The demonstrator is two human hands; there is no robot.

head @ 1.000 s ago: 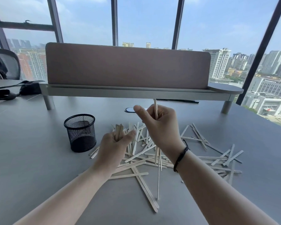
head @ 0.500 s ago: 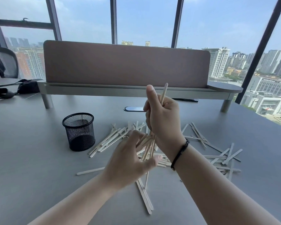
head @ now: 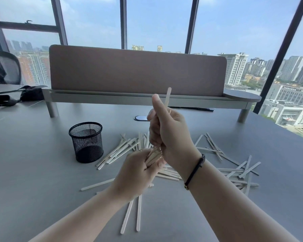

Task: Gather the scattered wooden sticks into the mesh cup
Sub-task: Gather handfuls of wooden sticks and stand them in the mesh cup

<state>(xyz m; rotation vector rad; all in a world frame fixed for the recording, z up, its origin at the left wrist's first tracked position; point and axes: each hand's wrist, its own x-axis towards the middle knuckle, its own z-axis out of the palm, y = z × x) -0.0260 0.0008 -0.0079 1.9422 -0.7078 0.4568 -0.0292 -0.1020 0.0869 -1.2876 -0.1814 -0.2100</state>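
A black mesh cup (head: 86,142) stands upright on the grey table, left of my hands; its inside looks dark and I see no stick in it. Many pale wooden sticks (head: 119,151) lie scattered to its right and under my arms. My right hand (head: 168,135), raised above the pile, is closed around a bundle of sticks (head: 168,98) whose tip pokes up past the thumb. My left hand (head: 138,173) sits just below it, fingers curled around the lower ends of the same bundle (head: 154,155).
A brown desk divider (head: 136,70) on a grey shelf crosses the back of the table. A dark oval cable grommet (head: 141,118) lies behind my hands. Black bag straps (head: 10,98) and an office chair (head: 6,69) are at the far left. Tall windows stand behind.
My left hand left the pile, rose and closed on the lower ends of the bundle in my right hand. The right hand tilted the bundle upright. Several sticks shifted on the table.
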